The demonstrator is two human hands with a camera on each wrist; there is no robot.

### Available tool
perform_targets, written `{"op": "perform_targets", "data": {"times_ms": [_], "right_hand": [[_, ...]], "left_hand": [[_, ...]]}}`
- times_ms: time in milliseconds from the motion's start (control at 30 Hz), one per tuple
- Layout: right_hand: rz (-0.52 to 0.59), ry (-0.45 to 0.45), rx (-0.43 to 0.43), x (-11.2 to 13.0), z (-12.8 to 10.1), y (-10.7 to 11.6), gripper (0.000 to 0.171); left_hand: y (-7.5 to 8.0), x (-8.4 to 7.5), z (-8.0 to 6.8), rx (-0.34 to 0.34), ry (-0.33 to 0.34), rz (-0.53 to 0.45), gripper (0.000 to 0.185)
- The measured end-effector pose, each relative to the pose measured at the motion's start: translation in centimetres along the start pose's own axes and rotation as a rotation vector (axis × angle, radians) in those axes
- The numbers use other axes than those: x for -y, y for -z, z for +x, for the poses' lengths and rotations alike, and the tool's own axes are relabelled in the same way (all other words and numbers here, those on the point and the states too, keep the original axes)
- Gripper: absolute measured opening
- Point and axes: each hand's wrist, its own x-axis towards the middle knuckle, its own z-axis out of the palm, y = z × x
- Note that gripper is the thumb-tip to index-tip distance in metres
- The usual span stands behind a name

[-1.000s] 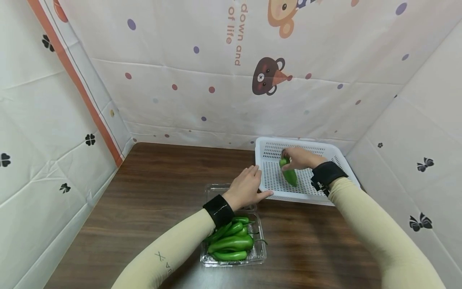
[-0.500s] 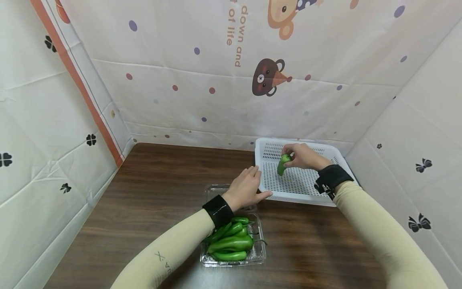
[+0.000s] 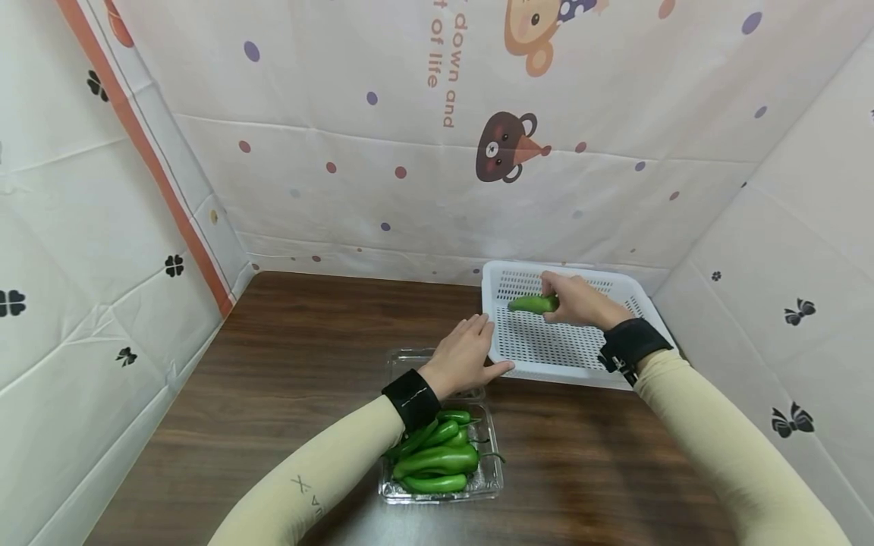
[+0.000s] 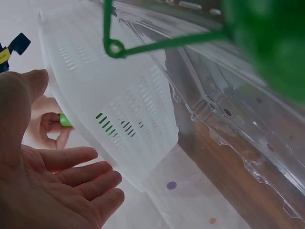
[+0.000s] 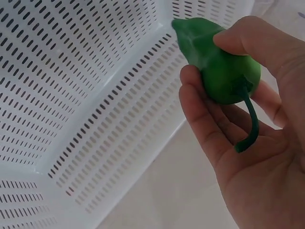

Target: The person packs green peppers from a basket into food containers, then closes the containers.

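In the head view my right hand (image 3: 582,302) pinches a green pepper (image 3: 531,304) over the white perforated basket (image 3: 580,374). The pepper lies level, its tip pointing left. Seen from the right wrist, thumb and fingers hold its stem end, and the dark curved stem (image 5: 252,121) hangs towards the palm. My left hand (image 3: 464,355) is at the basket's left rim, fingers extended and holding nothing. In the left wrist view this hand (image 4: 71,183) lies palm up to the camera, fingers spread beside the basket wall (image 4: 95,86).
Below my left wrist on the brown wooden table (image 3: 300,364) stands a clear plastic clamshell box (image 3: 493,485), lid folded back. Several green peppers (image 3: 444,460) lie in it. Patterned white sheets (image 3: 328,197) enclose the table at the back and sides.
The pepper has risen from slanting down in the basket to level, tip turned left. My right hand has shifted slightly; the left hand has stayed at the rim.
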Motion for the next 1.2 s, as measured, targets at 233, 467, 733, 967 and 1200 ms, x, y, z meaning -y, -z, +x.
{"op": "perform_targets", "data": {"times_ms": [233,467,733,967,1200], "right_hand": [[0.012,0.013,-0.097,0.7,-0.8,0.0,0.034],[-0.004,0.087,-0.207,1.9,-2.1,-0.3,0.033],[0.006,0.196,-0.261,4.1,-3.8,-1.1,0.035],[0.021,0.261,-0.287,6.1,-4.7,-2.4,0.040],[0.025,0.296,-0.311,7.1,-5.4,-3.1,0.042]], "left_hand": [[0.0,0.3,-0.3,-0.004,-0.019,-0.041,0.089],[0.7,0.6,-0.5,-0.145,-0.087,-0.058,0.095],[1.3,0.9,-1.8,-0.252,-0.088,-0.103,0.094],[1.4,1.0,-2.8,-0.300,-0.111,-0.106,0.091],[2.0,1.1,-3.7,-0.345,-0.142,-0.132,0.088]]}}
